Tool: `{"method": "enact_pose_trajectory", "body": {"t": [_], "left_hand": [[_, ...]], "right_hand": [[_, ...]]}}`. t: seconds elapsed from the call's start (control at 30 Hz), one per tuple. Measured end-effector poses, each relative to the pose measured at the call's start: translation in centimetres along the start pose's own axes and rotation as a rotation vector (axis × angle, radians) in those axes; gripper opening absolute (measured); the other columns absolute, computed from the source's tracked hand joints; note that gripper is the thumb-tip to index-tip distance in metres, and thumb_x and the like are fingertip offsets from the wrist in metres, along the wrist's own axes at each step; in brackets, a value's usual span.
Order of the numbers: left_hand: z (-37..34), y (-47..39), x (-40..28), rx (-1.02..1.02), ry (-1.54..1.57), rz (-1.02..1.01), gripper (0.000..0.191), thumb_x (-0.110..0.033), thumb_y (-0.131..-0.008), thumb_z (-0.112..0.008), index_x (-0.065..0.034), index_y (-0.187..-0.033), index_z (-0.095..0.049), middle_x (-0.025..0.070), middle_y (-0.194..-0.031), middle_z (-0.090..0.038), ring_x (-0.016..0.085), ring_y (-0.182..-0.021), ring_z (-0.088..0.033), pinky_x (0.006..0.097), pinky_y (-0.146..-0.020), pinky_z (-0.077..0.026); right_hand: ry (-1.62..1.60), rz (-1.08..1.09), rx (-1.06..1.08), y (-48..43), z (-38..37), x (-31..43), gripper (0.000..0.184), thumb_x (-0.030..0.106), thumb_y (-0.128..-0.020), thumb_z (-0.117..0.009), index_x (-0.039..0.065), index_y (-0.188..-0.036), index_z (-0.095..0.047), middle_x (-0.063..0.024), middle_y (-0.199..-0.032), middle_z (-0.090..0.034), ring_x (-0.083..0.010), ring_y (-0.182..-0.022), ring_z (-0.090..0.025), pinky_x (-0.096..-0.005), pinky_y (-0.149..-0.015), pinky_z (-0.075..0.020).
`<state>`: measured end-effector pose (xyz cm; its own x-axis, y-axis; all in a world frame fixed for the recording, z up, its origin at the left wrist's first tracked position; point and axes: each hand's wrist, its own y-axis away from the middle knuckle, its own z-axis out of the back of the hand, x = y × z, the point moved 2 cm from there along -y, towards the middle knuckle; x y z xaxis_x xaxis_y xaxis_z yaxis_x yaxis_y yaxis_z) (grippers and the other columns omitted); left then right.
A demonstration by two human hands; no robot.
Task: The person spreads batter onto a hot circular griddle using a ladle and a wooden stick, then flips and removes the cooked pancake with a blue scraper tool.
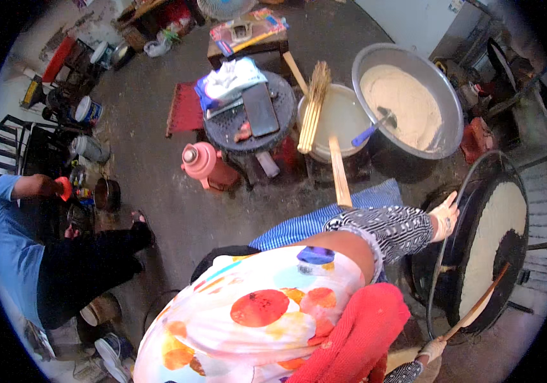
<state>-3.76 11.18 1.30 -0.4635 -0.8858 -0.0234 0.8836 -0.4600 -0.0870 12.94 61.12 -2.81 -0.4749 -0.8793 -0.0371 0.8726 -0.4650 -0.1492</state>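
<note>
My left hand [444, 220], in a pale glove, is beside a grey curved tube [438, 275] at the near side of a round black griddle [455, 239]. Whether its fingers grip the tube cannot be made out. In my right hand [431, 349], also gloved, is a thin wooden stick [474, 311], its far end over the griddle. A pale layer of batter [486, 249] covers much of the griddle's surface, with a dark bare patch around the stick's tip.
To my left stand a metal basin [454, 129] of pale flour-like material with a blue-handled scoop [371, 131], and a pot [321, 155] of cloudy liquid bearing a bundled-straw brush [315, 105]. A round stool [221, 136] holds a phone [260, 110]. A pink thermos [209, 165] stands nearby. Another person [20, 239] sits behind.
</note>
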Motion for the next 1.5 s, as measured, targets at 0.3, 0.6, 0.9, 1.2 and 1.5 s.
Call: {"method": "enact_pose_trajectory", "body": {"t": [0.3,0.6,0.9,1.2,1.5], "left_hand": [[0.0,4.3,-10.4,-0.243,0.2,-0.34,0.017,-0.019,-0.081,-0.053,-0.0078,-0.085,-0.065,0.0085,-0.094,-0.063,0.024,-0.09,-0.057,0.0521,-0.098,-0.035],[-1.3,4.4,-8.2,-0.284,-0.02,-0.322,0.038,-0.015,-0.085,-0.05,-0.0025,-0.12,-0.055,0.0158,-0.124,-0.055,0.029,-0.119,-0.049,0.0585,-0.109,-0.02],[-1.6,3.8,-8.8,-0.106,-0.096,-0.302,0.059,-0.032,-0.086,-0.055,-0.0036,-0.136,-0.044,0.014,-0.143,-0.045,0.03,-0.136,-0.037,0.0648,-0.112,-0.007],[-1.1,3.0,-6.2,-0.049,-0.129,-0.188,0.054,-0.032,-0.088,-0.051,-0.0068,-0.136,-0.046,0.0109,-0.146,-0.043,0.028,-0.137,-0.035,0.0654,-0.111,-0.006],[-0.1,1.2,-4.1,-0.033,-0.108,-0.097,0.052,-0.03,-0.089,-0.051,-0.0087,-0.136,-0.047,0.0098,-0.147,-0.042,0.027,-0.136,-0.037,0.0659,-0.111,-0.008]], "right_hand": [[0.624,-0.162,-0.35,4.0,1.0,4.7,0.042,0.039,-0.095,-0.053,0.001,-0.107,-0.065,-0.0143,-0.087,-0.069,-0.0273,-0.08,-0.065,-0.0368,-0.069,-0.0518],[-0.127,-0.223,0.145,3.1,9.4,10.0,0.037,0.038,-0.094,-0.05,0.005,-0.107,-0.06,-0.0271,-0.099,-0.064,-0.0452,-0.098,-0.059,-0.0533,-0.082,-0.0465],[-0.086,-0.304,0.125,6.9,6.9,4.1,0.034,0.035,-0.095,-0.047,0.005,-0.108,-0.058,-0.0253,-0.095,-0.066,-0.0428,-0.091,-0.063,-0.0523,-0.08,-0.0487],[-0.106,-0.257,0.07,5.9,9.0,6.4,0.03,0.029,-0.096,-0.045,0.001,-0.1,-0.056,-0.026,-0.093,-0.066,-0.0418,-0.09,-0.065,-0.0515,-0.081,-0.0497],[-0.063,-0.283,0.086,7.3,8.6,3.9,0.03,0.033,-0.096,-0.045,0.006,-0.103,-0.054,-0.021,-0.086,-0.068,-0.0412,-0.084,-0.066,-0.0512,-0.075,-0.0515]]}}
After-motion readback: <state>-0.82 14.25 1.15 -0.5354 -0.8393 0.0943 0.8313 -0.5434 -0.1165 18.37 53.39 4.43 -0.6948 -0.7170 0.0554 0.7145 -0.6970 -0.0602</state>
